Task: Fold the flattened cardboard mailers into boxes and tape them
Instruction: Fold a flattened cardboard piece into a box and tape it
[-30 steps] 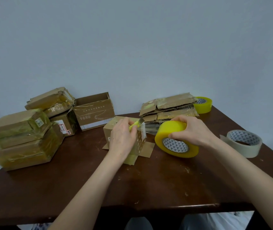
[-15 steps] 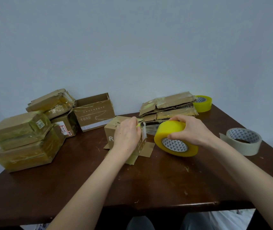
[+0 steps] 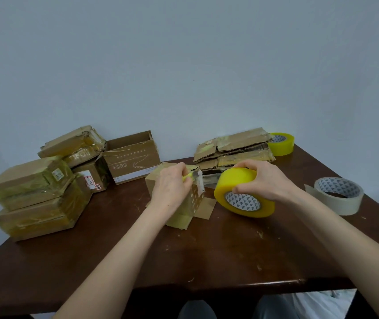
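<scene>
A small cardboard box (image 3: pixel 156 180) stands mid-table with its lower flaps splayed on the wood. My left hand (image 3: pixel 172 187) covers its near side and grips a small yellow cutter (image 3: pixel 187 177) at the box's top right corner, against a strip of clear tape (image 3: pixel 200 181). That strip runs right to a big yellow tape roll (image 3: pixel 245 192), which my right hand (image 3: pixel 268 183) holds tilted just above the table. A stack of flattened cardboard mailers (image 3: pixel 232 147) lies behind the roll.
Taped boxes (image 3: pixel 34 192) are piled at the left, with an open-topped carton (image 3: pixel 133 157) behind them. A second yellow roll (image 3: pixel 281 143) sits at the back right corner and a beige roll (image 3: pixel 338 195) near the right edge. The table's front edge (image 3: pixel 184 288) is close to me.
My left hand has slid slightly right along the box top with the cutter, closing on the tape strip. The right hand and roll have hardly moved.
</scene>
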Available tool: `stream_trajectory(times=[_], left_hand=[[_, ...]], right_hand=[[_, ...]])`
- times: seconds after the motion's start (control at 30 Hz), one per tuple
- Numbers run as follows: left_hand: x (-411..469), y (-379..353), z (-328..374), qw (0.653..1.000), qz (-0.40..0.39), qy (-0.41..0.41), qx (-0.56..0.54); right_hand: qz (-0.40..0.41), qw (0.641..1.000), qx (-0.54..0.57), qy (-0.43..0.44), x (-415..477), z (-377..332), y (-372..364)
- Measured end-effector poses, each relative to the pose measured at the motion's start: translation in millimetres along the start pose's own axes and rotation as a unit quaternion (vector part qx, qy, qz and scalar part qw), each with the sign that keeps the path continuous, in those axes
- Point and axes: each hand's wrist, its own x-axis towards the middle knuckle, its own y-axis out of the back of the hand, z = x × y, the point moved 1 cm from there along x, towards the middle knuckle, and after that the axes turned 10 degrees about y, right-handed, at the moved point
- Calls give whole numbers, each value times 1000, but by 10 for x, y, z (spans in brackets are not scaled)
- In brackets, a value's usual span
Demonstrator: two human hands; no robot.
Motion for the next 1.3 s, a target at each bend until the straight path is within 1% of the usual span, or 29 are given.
stream_trajectory(times=[0.17, 0.27, 0.47, 0.6, 0.67, 0.73, 0.8, 0.83, 0.87, 0.9, 0.97, 1.0, 1.07, 1.1, 1.13, 1.17, 1.2, 1.23, 1.3], left_hand=[[14, -61, 79, 999, 7, -26, 29], [25, -68, 90, 999, 5, -27, 46], [45, -127, 138, 997, -37, -7, 71], [24, -154, 43, 999, -20, -4, 50], [6, -151, 20, 999, -12, -22, 47], [-85, -102, 21, 997, 24, -48, 62], [-211, -110, -8, 980, 108, -129, 110], [-294, -133, -29, 971, 133, -165, 106], [-387, -174, -56, 970, 127, -179, 106], [-469, -216, -82, 979, 67, -163, 101], [-604, -372, -184, 992, -56, -60, 95], [-657, -472, -255, 989, -89, -31, 118], [-669, -564, -305, 984, -96, -34, 146], [-629, -558, -276, 991, -70, -40, 103], [-552, -520, -222, 998, -54, -25, 31], [-454, -456, -141, 997, -54, 12, -61], [-352, -400, -62, 982, -80, 63, -158], [-263, -347, 23, 954, -131, 117, -245], [-163, -307, 178, 862, -243, 208, -393]], right_hand=[[-1, 1000, -6, 7, -5, -14, -3], [-3, 1000, -1, 7, 3, -16, -18], [-1, 1000, 1, 6, -2, 5, -8], [5, 1000, 19, 8, -29, 51, 24], [4, 1000, 22, 11, -28, 55, 19], [4, 1000, 25, 13, -31, 65, 22], [6, 999, 43, 7, -39, 111, 34], [11, 998, 63, 0, -47, 141, 45], [18, 996, 87, -7, -65, 172, 53], [26, 993, 113, -11, -88, 201, 54], [40, 985, 167, -15, -156, 225, 43], [43, 980, 195, -13, -193, 224, 29], [45, 971, 237, -4, -255, 205, -15], [47, 968, 248, 2, -277, 195, -38], [51, 965, 256, 7, -291, 186, -58], [56, 963, 264, 13, -301, 181, -76], [62, 960, 272, 18, -308, 182, -95], [67, 957, 281, 25, -318, 183, -112], [74, 950, 300, 36, -342, 188, -132]])
